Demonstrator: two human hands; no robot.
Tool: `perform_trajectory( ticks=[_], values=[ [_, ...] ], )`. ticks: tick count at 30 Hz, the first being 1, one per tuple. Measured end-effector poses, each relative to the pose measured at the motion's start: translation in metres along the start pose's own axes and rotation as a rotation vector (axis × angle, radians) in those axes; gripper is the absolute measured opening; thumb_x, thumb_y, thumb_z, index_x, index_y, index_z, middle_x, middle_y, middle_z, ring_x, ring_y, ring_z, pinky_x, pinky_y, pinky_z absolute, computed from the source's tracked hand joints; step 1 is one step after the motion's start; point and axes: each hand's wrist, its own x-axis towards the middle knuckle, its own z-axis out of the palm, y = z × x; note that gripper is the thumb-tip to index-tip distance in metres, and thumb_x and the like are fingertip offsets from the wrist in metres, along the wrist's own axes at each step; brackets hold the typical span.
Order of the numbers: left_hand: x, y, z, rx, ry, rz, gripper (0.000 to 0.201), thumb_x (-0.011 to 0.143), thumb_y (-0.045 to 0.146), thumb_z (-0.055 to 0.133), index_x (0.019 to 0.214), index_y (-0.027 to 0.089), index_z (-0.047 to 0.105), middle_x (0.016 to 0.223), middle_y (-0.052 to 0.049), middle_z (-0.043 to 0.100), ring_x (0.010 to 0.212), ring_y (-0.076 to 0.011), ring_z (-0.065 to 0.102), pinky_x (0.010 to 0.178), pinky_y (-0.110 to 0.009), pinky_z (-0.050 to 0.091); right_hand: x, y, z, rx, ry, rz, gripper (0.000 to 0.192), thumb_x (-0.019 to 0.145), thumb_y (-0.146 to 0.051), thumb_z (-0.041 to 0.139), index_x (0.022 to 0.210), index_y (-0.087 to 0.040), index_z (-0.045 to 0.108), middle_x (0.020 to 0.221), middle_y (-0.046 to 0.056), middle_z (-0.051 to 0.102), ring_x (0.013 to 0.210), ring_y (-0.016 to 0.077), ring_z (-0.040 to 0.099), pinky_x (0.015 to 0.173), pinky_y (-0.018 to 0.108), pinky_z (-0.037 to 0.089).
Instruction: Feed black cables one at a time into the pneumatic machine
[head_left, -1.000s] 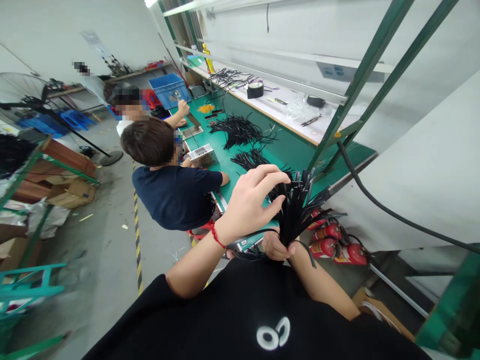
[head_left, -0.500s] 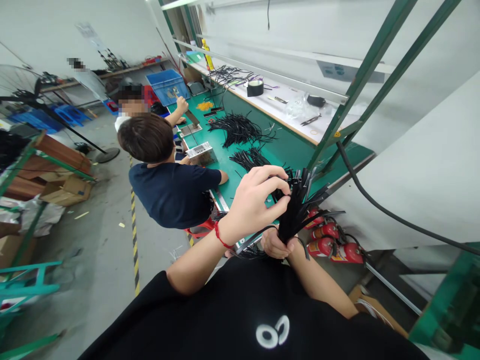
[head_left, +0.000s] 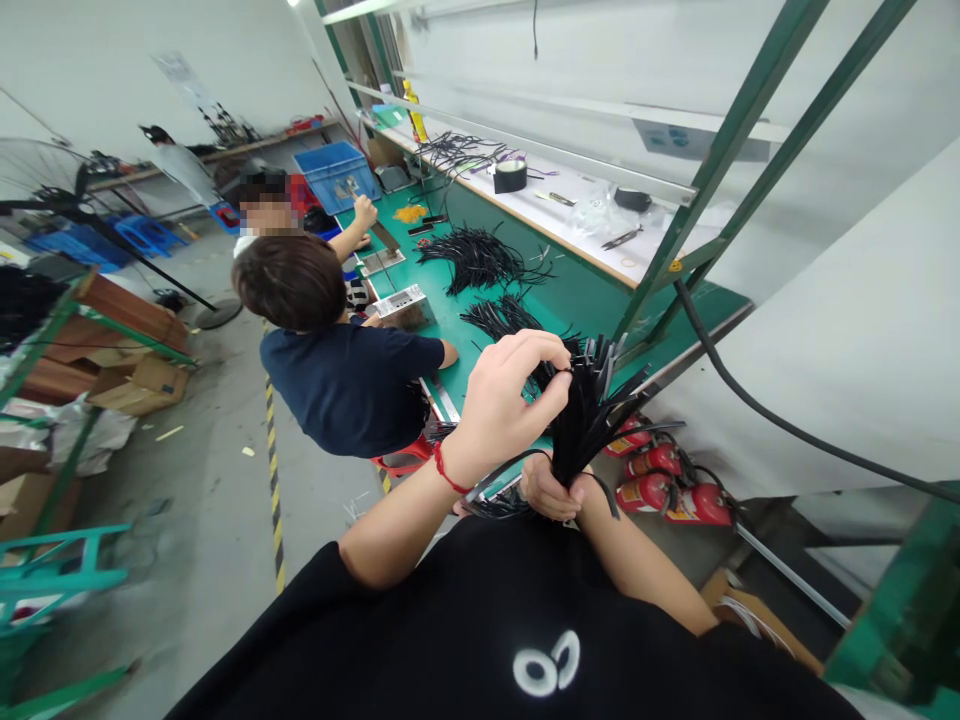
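Head view: right hand (head_left: 551, 490) is fisted around the base of a bundle of black cable ties (head_left: 589, 415), held close to the body, in front of the near end of the green workbench (head_left: 592, 290). The ties fan upward and outward from the fist. Left hand (head_left: 499, 405) sits above it, fingers (head_left: 551, 395) narrowed to a pinch on the upper ends of the fan; I can't tell how many ties are in the pinch.

To do this well, I'd say: keep the right grip tight and low so the base stays packed, pinch near the tips, and draw along the tie's length rather than sideways, or neighbours snag and drag out.

More loose black ties (head_left: 480, 260) lie in heaps on the bench. A co-worker in a dark blue shirt (head_left: 345, 385) sits just beyond. 3 red fire extinguishers (head_left: 660, 490) lie on the floor under the bench end.
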Motion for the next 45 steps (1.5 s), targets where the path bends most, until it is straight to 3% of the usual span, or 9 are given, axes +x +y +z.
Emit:
perform_trajectory(
  ticks=[6, 15, 24, 27, 31, 34, 37, 42, 45],
  values=[
    [-0.004, -0.007, -0.008, -0.040, -0.040, 0.061, 0.011, 0.101, 0.021, 0.065, 0.112, 0.023, 0.062, 0.113, -0.008, 0.072, 0.109, -0.0233, 0.068, 0.097, -0.042, 0.055, 0.011, 0.006, 0.001, 0.129, -0.174, -0.194, 0.049, 0.078, -0.042, 0.091, 0.054, -0.020, 0.056, 0.038, -0.001, 0.057, 0.032, 0.0093, 0.056, 0.044, 0.017, 0.055],
    [-0.015, -0.010, -0.008, 0.162, -0.062, 0.054, 0.015, 0.099, 0.015, 0.061, 0.098, 0.023, 0.074, 0.120, -0.011, 0.070, 0.108, -0.0253, 0.068, 0.095, -0.045, 0.055, 0.017, 0.001, -0.003, 0.178, -0.271, -0.281, 0.040, 0.081, -0.035, 0.089, 0.056, -0.018, 0.062, 0.042, 0.001, 0.062, 0.036, 0.0122, 0.063, 0.048, 0.019, 0.058],
    [-0.017, -0.008, -0.011, 0.106, -0.094, 0.048, 0.009, 0.095, 0.029, 0.079, 0.097, 0.022, 0.073, 0.127, -0.013, 0.068, 0.122, -0.0284, 0.064, 0.103, -0.046, 0.052, 0.020, 0.005, -0.002, 0.196, -0.245, -0.311, 0.041, 0.083, -0.032, 0.091, 0.060, -0.018, 0.061, 0.042, 0.001, 0.062, 0.036, 0.0118, 0.062, 0.049, 0.017, 0.059],
    [-0.017, -0.007, -0.008, 0.084, -0.079, 0.032, 0.009, 0.094, 0.025, 0.080, 0.092, 0.023, 0.071, 0.129, -0.011, 0.068, 0.124, -0.0285, 0.063, 0.104, -0.045, 0.053, 0.018, 0.006, -0.001, 0.193, -0.199, -0.315, 0.042, 0.084, -0.034, 0.091, 0.059, -0.018, 0.060, 0.041, 0.001, 0.061, 0.034, 0.0111, 0.060, 0.049, 0.017, 0.059],
    [-0.015, -0.004, -0.007, 0.090, -0.008, 0.047, 0.011, 0.096, 0.018, 0.075, 0.092, 0.024, 0.066, 0.119, -0.008, 0.072, 0.116, -0.0268, 0.066, 0.106, -0.048, 0.051, 0.015, 0.005, 0.003, 0.160, -0.120, -0.293, 0.043, 0.079, -0.035, 0.090, 0.055, -0.019, 0.059, 0.038, 0.001, 0.060, 0.031, 0.0112, 0.057, 0.043, 0.016, 0.056],
    [-0.011, -0.004, -0.010, 0.092, 0.061, 0.035, 0.010, 0.097, 0.018, 0.074, 0.094, 0.023, 0.066, 0.125, -0.011, 0.066, 0.118, -0.0283, 0.064, 0.101, -0.047, 0.054, 0.013, 0.004, 0.006, 0.117, -0.036, -0.250, 0.046, 0.075, -0.039, 0.092, 0.052, -0.019, 0.057, 0.037, 0.002, 0.058, 0.028, 0.0115, 0.055, 0.039, 0.017, 0.052],
    [-0.008, -0.003, -0.015, 0.053, 0.021, 0.037, 0.009, 0.096, 0.018, 0.074, 0.095, 0.023, 0.067, 0.131, -0.012, 0.062, 0.120, -0.0290, 0.063, 0.100, -0.047, 0.055, 0.012, 0.002, 0.012, 0.057, 0.080, -0.230, 0.051, 0.072, -0.044, 0.092, 0.050, -0.020, 0.053, 0.034, -0.001, 0.053, 0.024, 0.0109, 0.048, 0.032, 0.018, 0.046],
    [-0.002, -0.015, -0.022, -0.066, -0.002, -0.030, 0.009, 0.099, 0.029, 0.072, 0.092, 0.023, 0.070, 0.125, -0.010, 0.064, 0.118, -0.0264, 0.062, 0.109, -0.048, 0.050, 0.014, -0.006, 0.030, -0.110, 0.435, -0.189, 0.049, 0.078, -0.045, 0.088, 0.055, -0.020, 0.053, 0.037, -0.005, 0.050, 0.028, 0.0092, 0.042, 0.031, 0.019, 0.036],
    [-0.002, -0.049, -0.021, -0.385, 0.104, -0.258, 0.027, 0.105, 0.049, 0.057, 0.097, 0.025, 0.068, 0.129, -0.010, 0.065, 0.115, -0.0242, 0.066, 0.096, -0.042, 0.057, 0.020, -0.012, 0.041, -0.229, 0.703, -0.188, 0.045, 0.085, -0.039, 0.085, 0.059, -0.019, 0.054, 0.043, -0.006, 0.051, 0.036, 0.0080, 0.042, 0.036, 0.019, 0.034]
  ],
)
